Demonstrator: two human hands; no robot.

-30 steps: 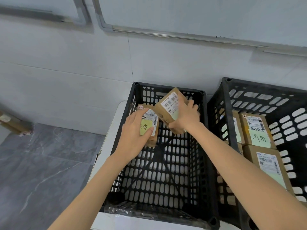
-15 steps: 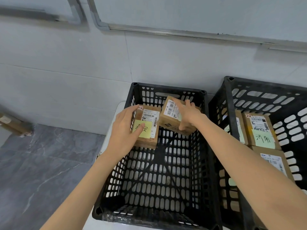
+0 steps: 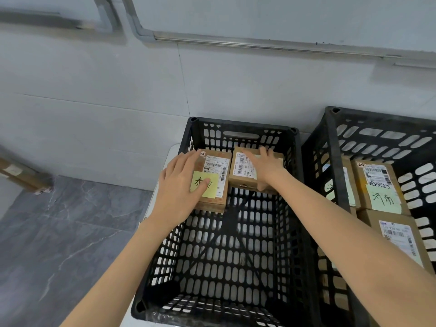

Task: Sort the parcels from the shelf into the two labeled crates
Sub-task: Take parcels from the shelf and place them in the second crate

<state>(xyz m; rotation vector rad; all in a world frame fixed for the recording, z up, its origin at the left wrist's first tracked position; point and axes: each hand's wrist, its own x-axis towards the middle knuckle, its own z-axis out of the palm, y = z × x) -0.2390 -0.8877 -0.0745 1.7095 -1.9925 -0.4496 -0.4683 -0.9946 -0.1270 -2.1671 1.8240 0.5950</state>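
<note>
**Parcels (image 3: 220, 175) side by side at the back of the left crate (image 3: 243, 125)**

Way off left, a cardboard piece (image 3: 26, 179) is seen on the grey floor (image 3: 59, 244) by the wall. The left crate is set on a white surface (image 3: 171, 151), and two parcels are lined up by its far wall, pretty much touching each other. The left parcel (image 3: 212, 166), tagged with a yellow note (image 3: 210, 194), is covered by the left hand (image 3: 181, 187). Its fingers are laid out flat along the left edge and the thumb is pressed on the note, so nothing's really clamped. The right parcel (image 3: 241, 171) is gripped by the right hand (image 3: 266, 166), with fingers spread over the top and thumb hooked down the near side. Whether it's fully seated on the crate bottom can't be told. The right crate (image 3: 335, 147) is parked just beside, and more boxes are packed in it, one (image 3: 375, 173) marked with a green note (image 3: 383, 199).
</note>
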